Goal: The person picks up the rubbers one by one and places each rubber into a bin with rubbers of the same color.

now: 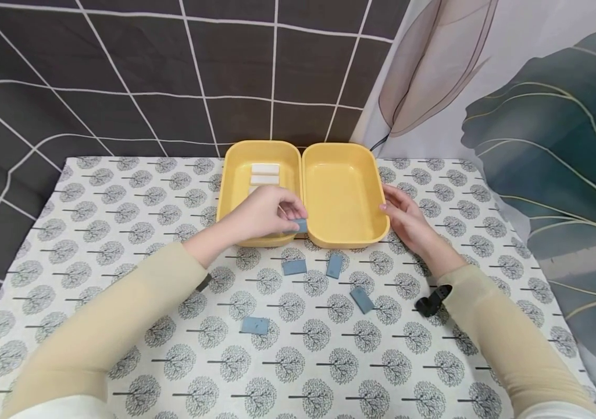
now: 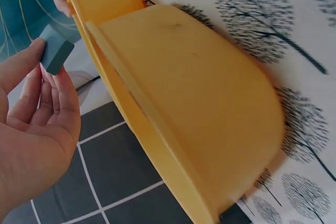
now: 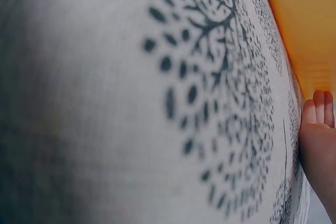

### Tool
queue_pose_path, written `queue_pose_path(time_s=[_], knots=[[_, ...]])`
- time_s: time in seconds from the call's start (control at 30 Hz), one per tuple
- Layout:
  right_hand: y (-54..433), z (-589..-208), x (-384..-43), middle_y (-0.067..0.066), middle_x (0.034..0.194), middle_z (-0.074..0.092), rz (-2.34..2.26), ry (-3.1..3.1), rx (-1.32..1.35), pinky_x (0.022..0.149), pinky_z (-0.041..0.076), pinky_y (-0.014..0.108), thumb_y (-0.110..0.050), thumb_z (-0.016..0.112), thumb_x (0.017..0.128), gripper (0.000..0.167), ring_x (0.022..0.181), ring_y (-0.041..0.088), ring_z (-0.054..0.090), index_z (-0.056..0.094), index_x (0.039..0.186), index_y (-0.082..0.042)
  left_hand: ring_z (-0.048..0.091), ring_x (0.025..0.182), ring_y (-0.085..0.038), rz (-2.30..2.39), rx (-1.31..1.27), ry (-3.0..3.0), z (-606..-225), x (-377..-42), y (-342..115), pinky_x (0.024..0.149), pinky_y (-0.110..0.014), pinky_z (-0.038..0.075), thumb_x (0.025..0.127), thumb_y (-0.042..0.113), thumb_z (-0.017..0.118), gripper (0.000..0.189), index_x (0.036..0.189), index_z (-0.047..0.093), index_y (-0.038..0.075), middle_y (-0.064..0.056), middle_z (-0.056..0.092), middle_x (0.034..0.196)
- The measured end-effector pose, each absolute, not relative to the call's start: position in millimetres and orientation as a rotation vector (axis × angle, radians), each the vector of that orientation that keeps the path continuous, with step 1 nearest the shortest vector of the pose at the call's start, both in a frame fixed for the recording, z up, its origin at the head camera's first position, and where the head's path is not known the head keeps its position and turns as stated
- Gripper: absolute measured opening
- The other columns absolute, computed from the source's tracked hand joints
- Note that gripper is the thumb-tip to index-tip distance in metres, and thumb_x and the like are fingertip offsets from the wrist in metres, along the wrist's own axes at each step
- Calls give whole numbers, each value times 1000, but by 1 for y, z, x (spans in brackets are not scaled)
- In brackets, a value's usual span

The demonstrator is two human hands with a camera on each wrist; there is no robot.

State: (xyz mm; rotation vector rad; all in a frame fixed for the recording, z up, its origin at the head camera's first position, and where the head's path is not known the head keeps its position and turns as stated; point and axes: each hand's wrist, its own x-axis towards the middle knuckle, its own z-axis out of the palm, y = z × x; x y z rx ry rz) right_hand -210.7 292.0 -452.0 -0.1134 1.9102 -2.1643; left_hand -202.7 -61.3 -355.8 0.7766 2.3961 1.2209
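My left hand (image 1: 271, 212) pinches a small blue block (image 1: 300, 226) between thumb and fingertips. It is over the front right of the left yellow tray (image 1: 228, 192), near where the two trays meet. The left wrist view shows the same blue block (image 2: 56, 49) raised above the tray rims. White blocks (image 1: 265, 169) lie in a column inside the left tray, partly covered by my hand. My right hand (image 1: 407, 218) holds the right edge of the other yellow tray (image 1: 347, 192), thumb on the rim and fingers along the outer wall. That tray's floor is bare.
On the tree-patterned cloth (image 1: 298, 372), in front of the trays, several more blocks lie scattered: a blue block (image 1: 295, 267), an upright-turned one (image 1: 334, 266), a slanted one (image 1: 362, 299) and a nearer one (image 1: 254, 325). A dark gridded backdrop (image 1: 224, 64) stands behind the trays.
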Motion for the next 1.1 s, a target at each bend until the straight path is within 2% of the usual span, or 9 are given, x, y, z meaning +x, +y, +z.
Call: queue_pose_path(time_s=[0.4,0.83,1.1], knots=[[291,-451,-210,-7,140,59,-2182,1887,-102,108,54,15,4,51,105,55,125,7,58,40,158,-7,70,90,-19,1206,842,2332,-357,-225,-23,85,-23,62,87,-3,81,16,102,77,0,-11,78,98],[291,-452,-211,-8,140,57,-2155,1913,-70,109,52,13,3,51,105,60,127,7,57,32,162,-1,70,90,-19,1150,902,2281,-372,-240,13,84,-19,61,88,-7,80,16,103,77,-3,-14,79,103],[291,-453,-211,-7,140,58,-2165,1911,-89,108,53,14,3,51,105,57,126,7,58,37,160,-4,70,90,-18,1104,941,2281,-385,-248,29,83,-17,60,88,-7,80,16,103,77,-3,-14,79,104]])
